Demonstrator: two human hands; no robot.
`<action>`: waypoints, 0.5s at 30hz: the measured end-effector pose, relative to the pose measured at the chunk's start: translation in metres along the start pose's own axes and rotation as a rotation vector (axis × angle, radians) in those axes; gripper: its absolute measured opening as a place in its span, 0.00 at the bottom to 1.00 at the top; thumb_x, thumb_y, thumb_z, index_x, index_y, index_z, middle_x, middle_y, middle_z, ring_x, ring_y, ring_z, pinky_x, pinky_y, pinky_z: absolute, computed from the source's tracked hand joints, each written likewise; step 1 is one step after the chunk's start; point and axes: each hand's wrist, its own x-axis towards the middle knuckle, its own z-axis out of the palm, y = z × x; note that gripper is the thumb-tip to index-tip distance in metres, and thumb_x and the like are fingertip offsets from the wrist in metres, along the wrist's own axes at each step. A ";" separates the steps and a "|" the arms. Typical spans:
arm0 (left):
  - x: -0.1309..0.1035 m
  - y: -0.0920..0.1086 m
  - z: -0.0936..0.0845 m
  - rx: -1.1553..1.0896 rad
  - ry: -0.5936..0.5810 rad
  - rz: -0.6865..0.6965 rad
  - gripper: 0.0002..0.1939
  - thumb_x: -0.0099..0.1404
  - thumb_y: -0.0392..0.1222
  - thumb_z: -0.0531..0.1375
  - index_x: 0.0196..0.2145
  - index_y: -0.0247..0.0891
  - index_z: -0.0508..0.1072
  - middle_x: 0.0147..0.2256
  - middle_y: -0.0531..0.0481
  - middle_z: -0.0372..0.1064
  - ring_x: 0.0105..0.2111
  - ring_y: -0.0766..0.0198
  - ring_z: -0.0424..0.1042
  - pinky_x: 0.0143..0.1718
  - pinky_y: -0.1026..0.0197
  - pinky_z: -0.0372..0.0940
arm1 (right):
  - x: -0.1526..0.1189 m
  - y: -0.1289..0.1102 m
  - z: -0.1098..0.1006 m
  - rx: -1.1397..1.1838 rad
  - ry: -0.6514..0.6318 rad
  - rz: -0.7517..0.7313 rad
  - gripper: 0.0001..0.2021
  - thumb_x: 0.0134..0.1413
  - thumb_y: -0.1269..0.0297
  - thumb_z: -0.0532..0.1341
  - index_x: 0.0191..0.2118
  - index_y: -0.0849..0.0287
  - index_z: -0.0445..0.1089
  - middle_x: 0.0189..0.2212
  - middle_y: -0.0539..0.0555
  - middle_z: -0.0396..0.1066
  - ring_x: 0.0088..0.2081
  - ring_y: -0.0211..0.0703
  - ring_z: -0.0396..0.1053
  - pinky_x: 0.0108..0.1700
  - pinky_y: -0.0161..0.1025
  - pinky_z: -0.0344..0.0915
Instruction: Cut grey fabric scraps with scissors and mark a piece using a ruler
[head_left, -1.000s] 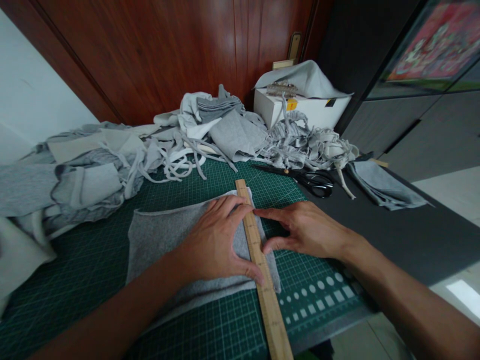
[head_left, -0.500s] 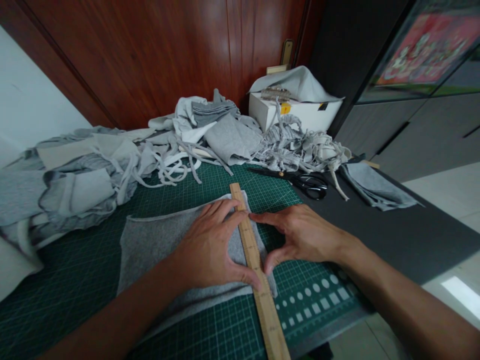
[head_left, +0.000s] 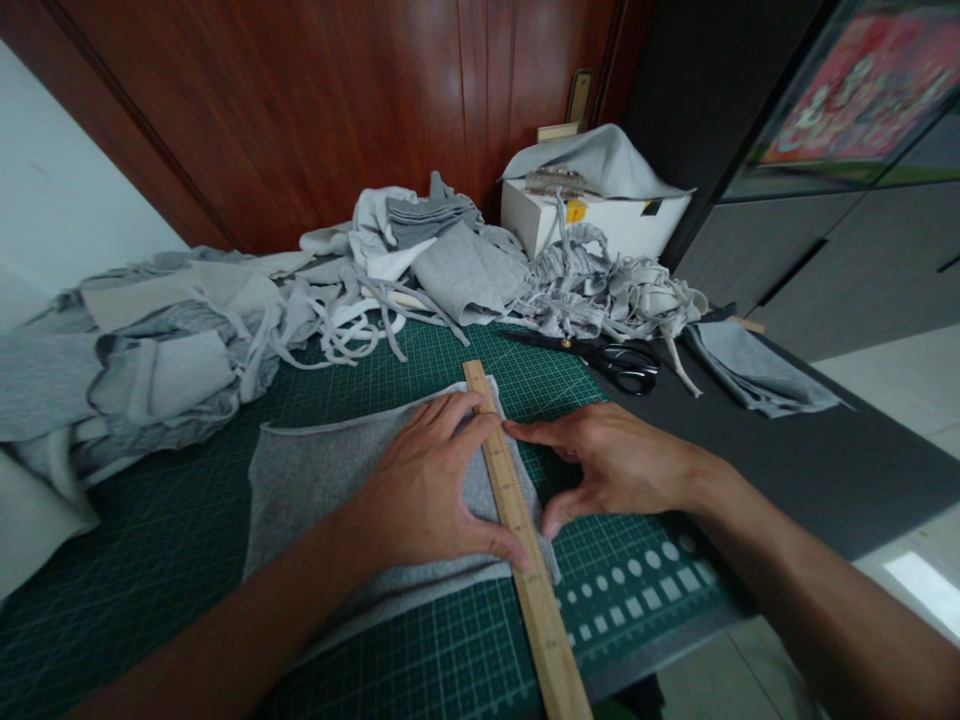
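Left hand [head_left: 431, 490] spread wide on wooden ruler [head_left: 534, 583], gray fabric [head_left: 315, 490] beneath, right hand [head_left: 622, 458] with thumb and forefinger parted at fabric's edge, green cutting mat [head_left: 427, 660] below

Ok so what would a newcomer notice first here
Probably the pale wooden ruler in the lower middle, lying across grey cloth, with the left hand on it and the right hand beside it. Behind, a heap of grey and white fabric spreads along the back of the green cutting mat. Black scissors lie just in front of the heap, right of centre.
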 end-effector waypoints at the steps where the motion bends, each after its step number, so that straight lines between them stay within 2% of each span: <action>1: 0.000 0.000 0.000 0.003 -0.003 -0.002 0.56 0.40 0.81 0.70 0.58 0.41 0.71 0.60 0.38 0.66 0.60 0.39 0.67 0.64 0.38 0.62 | 0.000 0.000 -0.001 -0.002 -0.006 -0.001 0.53 0.49 0.33 0.72 0.72 0.65 0.64 0.34 0.59 0.82 0.29 0.47 0.73 0.32 0.39 0.56; 7: 0.003 0.003 -0.003 0.012 -0.023 -0.005 0.56 0.39 0.80 0.71 0.57 0.40 0.72 0.60 0.37 0.66 0.60 0.37 0.66 0.63 0.36 0.63 | 0.000 0.000 -0.002 -0.022 -0.012 0.015 0.54 0.47 0.33 0.73 0.72 0.63 0.64 0.35 0.59 0.83 0.29 0.48 0.75 0.32 0.39 0.58; 12: 0.004 0.004 -0.006 0.016 -0.029 0.002 0.49 0.43 0.73 0.74 0.56 0.41 0.73 0.59 0.38 0.67 0.60 0.38 0.67 0.63 0.37 0.63 | -0.001 -0.002 -0.004 -0.038 -0.047 -0.009 0.46 0.60 0.39 0.69 0.73 0.66 0.63 0.45 0.66 0.84 0.38 0.54 0.80 0.38 0.41 0.63; 15: 0.003 0.004 -0.007 0.027 -0.056 0.023 0.50 0.43 0.73 0.74 0.57 0.40 0.71 0.60 0.38 0.66 0.61 0.38 0.66 0.64 0.38 0.62 | -0.001 -0.003 -0.005 -0.036 -0.061 -0.003 0.42 0.63 0.43 0.68 0.72 0.68 0.63 0.46 0.67 0.84 0.38 0.55 0.81 0.39 0.42 0.64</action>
